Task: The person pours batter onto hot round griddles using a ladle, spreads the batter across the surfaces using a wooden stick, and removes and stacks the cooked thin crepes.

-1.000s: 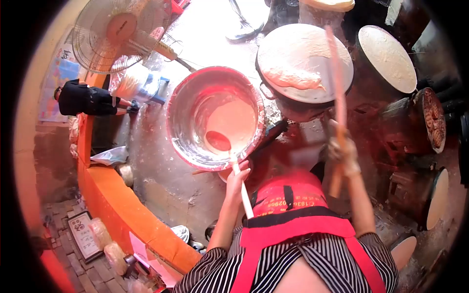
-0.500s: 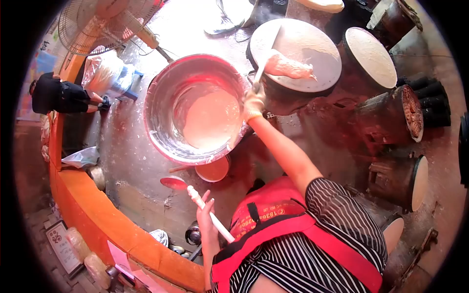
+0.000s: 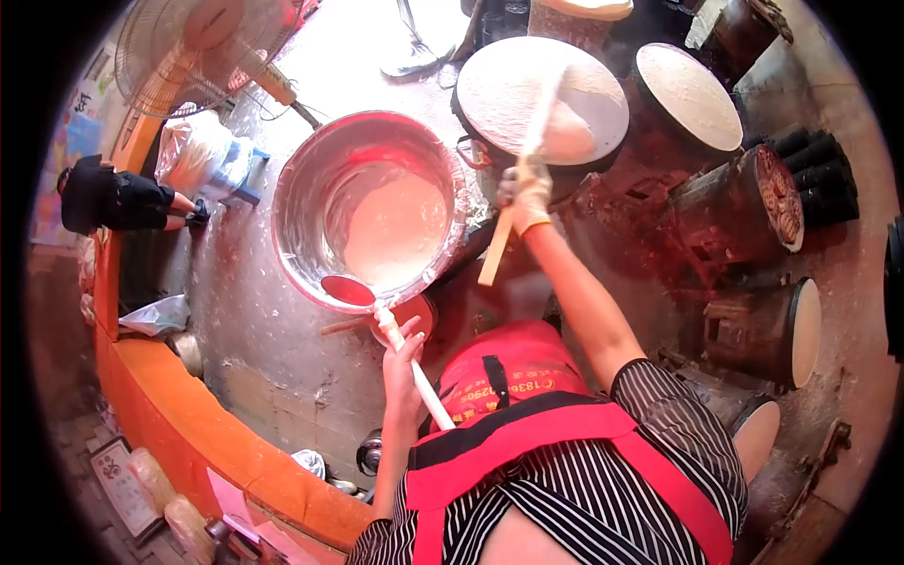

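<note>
A long flat stick (image 3: 539,122) is pointing out over a big round pan (image 3: 610,118), and the right hand (image 3: 527,191) is gripping it around the middle. A soft pinkish lump (image 3: 573,135) is sitting on the pan, just past the right hand and close by the stick. Blur is hiding whether the two are touching.

The left hand (image 3: 400,363) is holding a ladle (image 3: 388,327) by its white handle, with the fingers bending around it. The ladle's red bowl is hanging just past the left hand, over the near edge of a big pot (image 3: 283,221). The pot is standing beyond the left hand, and runny batter (image 3: 391,231) is covering its bottom.

A second round pan (image 3: 687,94) is resting farther out, to the right of the right hand. A rusty barrel (image 3: 720,207) is leaning out on that same side. An orange wall (image 3: 217,438) is curving along to the left of the left hand. Far past it, another person (image 3: 118,196) in black is standing near a fan (image 3: 202,56).
</note>
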